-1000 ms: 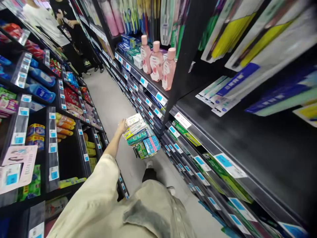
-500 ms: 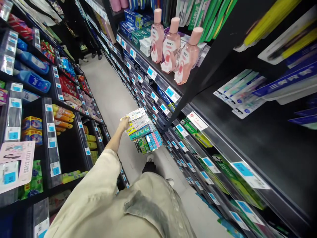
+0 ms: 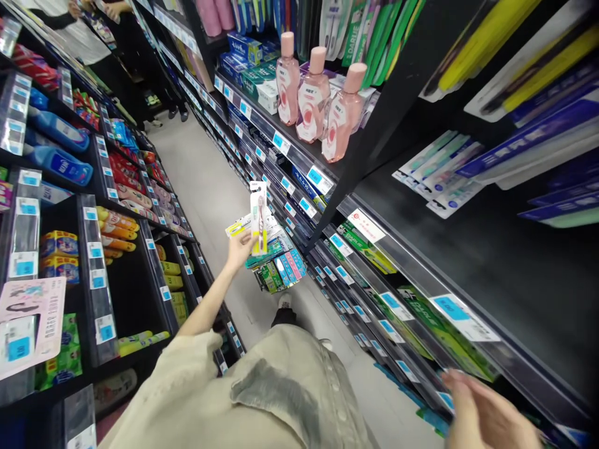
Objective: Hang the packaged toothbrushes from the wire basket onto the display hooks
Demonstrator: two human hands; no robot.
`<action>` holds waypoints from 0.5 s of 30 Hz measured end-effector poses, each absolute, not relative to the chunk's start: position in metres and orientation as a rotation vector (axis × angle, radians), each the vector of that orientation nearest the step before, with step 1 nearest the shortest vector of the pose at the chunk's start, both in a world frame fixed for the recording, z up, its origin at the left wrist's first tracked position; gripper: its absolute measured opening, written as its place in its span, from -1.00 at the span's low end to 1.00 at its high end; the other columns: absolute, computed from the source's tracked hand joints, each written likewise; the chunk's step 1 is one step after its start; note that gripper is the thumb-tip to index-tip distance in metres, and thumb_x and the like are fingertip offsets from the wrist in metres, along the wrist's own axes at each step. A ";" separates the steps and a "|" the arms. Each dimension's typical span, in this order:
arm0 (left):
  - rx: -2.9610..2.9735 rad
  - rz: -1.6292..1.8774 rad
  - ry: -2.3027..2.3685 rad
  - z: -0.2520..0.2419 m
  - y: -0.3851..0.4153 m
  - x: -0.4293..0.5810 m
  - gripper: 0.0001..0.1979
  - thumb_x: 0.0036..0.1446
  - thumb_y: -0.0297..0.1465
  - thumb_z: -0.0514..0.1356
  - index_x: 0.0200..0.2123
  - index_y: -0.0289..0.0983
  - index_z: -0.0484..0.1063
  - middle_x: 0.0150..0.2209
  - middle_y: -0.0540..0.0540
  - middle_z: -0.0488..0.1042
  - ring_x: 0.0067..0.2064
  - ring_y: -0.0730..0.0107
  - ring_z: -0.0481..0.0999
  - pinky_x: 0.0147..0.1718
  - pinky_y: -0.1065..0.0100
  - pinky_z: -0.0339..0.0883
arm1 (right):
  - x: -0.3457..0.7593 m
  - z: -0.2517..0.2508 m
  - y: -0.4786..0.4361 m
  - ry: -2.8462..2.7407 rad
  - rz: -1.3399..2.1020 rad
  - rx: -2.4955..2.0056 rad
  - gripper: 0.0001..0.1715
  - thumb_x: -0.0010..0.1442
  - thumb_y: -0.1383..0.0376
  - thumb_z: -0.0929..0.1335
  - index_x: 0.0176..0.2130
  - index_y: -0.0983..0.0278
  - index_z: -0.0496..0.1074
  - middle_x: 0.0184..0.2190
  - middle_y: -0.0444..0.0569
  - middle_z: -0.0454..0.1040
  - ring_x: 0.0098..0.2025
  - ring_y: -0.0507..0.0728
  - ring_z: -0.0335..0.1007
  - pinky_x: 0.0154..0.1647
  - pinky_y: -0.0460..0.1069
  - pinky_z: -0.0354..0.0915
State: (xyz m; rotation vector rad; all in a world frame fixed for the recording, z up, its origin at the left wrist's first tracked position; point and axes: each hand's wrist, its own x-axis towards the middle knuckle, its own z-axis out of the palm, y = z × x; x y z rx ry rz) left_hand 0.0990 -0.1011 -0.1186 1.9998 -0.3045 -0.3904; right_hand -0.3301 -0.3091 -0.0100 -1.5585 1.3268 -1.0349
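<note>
My left hand (image 3: 240, 248) reaches forward into the aisle and pinches a packaged toothbrush (image 3: 258, 215), holding it upright above a basket of boxed goods (image 3: 276, 262) piled with toothpaste boxes. My right hand (image 3: 484, 415) shows at the bottom right, low beside the bottom shelves, its fingers blurred. It holds nothing that I can see.
Black shelving lines both sides of a narrow aisle. Three pink bottles (image 3: 312, 103) stand on the right shelf, toothbrush packs (image 3: 440, 171) lie beyond them. Blue bottles (image 3: 60, 149) and tubes fill the left shelves. Another person (image 3: 88, 25) stands at the far end.
My left hand has lifted a toothbrush pack out of the pile and holds it upright. My right hand has come into view at the bottom right.
</note>
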 end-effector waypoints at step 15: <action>1.609 -0.817 -0.455 -0.036 -0.156 -0.064 -0.41 0.01 0.03 0.46 -0.07 -0.33 0.72 -0.06 -0.29 0.68 -0.08 -0.09 0.71 -0.09 0.12 0.64 | -0.320 -0.043 -0.292 0.869 -0.810 -1.643 -0.74 0.40 0.19 0.40 0.04 0.21 0.53 -0.13 0.07 0.64 -0.17 0.17 0.62 -0.10 0.06 0.53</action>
